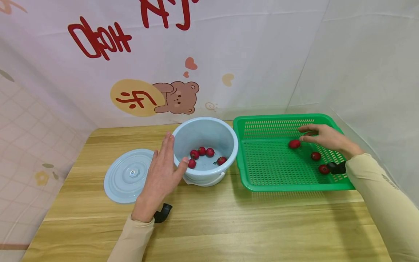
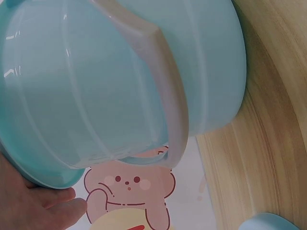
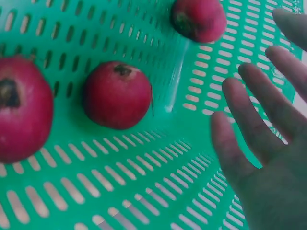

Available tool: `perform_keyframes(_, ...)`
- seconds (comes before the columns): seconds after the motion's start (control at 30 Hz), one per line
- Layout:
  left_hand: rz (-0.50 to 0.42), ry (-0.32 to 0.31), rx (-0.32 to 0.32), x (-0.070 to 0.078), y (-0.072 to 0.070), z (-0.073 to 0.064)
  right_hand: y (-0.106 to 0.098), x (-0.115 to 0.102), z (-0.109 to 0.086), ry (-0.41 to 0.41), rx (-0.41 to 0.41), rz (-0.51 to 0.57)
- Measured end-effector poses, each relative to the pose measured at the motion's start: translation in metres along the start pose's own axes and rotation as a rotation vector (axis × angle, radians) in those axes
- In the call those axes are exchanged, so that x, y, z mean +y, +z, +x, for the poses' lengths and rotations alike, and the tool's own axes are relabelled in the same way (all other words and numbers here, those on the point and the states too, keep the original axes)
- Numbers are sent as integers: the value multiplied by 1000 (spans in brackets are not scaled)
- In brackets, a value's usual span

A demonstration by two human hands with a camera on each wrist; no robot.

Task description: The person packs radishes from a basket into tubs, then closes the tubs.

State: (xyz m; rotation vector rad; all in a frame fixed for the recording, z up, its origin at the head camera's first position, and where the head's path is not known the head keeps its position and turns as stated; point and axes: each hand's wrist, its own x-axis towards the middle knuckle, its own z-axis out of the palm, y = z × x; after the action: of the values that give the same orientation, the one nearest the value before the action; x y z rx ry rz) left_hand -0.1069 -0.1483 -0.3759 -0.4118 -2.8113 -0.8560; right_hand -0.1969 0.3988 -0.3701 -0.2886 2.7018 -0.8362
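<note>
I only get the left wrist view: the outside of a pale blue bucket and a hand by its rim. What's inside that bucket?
Observer: From the head view, five small red vegetables show at the bottom of the bucket.
Visitor: Ooh! And where's the person's other hand?
Observer: The right hand is over a green basket, to the right of the bucket.
Visitor: Has it grabbed anything there?
Observer: No, the right wrist view shows its fingers spread apart with nothing in them.
</note>
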Motion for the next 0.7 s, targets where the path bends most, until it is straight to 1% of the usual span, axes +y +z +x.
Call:
perform_keyframes(0.27, -2, -1, 0, 0, 1, 0, 7, -8, 6, -29, -112, 43)
perform_keyframes(0.5, 0, 5, 0, 0, 1, 1, 17, -15, 6, -72, -255, 81)
perform_keyframes(0.6, -1, 4, 0, -1, 1, 1, 20, -21, 7, -86, -280, 73)
perform_keyframes(0.7, 0, 0, -2, -1, 1, 1, 22, -28, 9, -98, -269, 53)
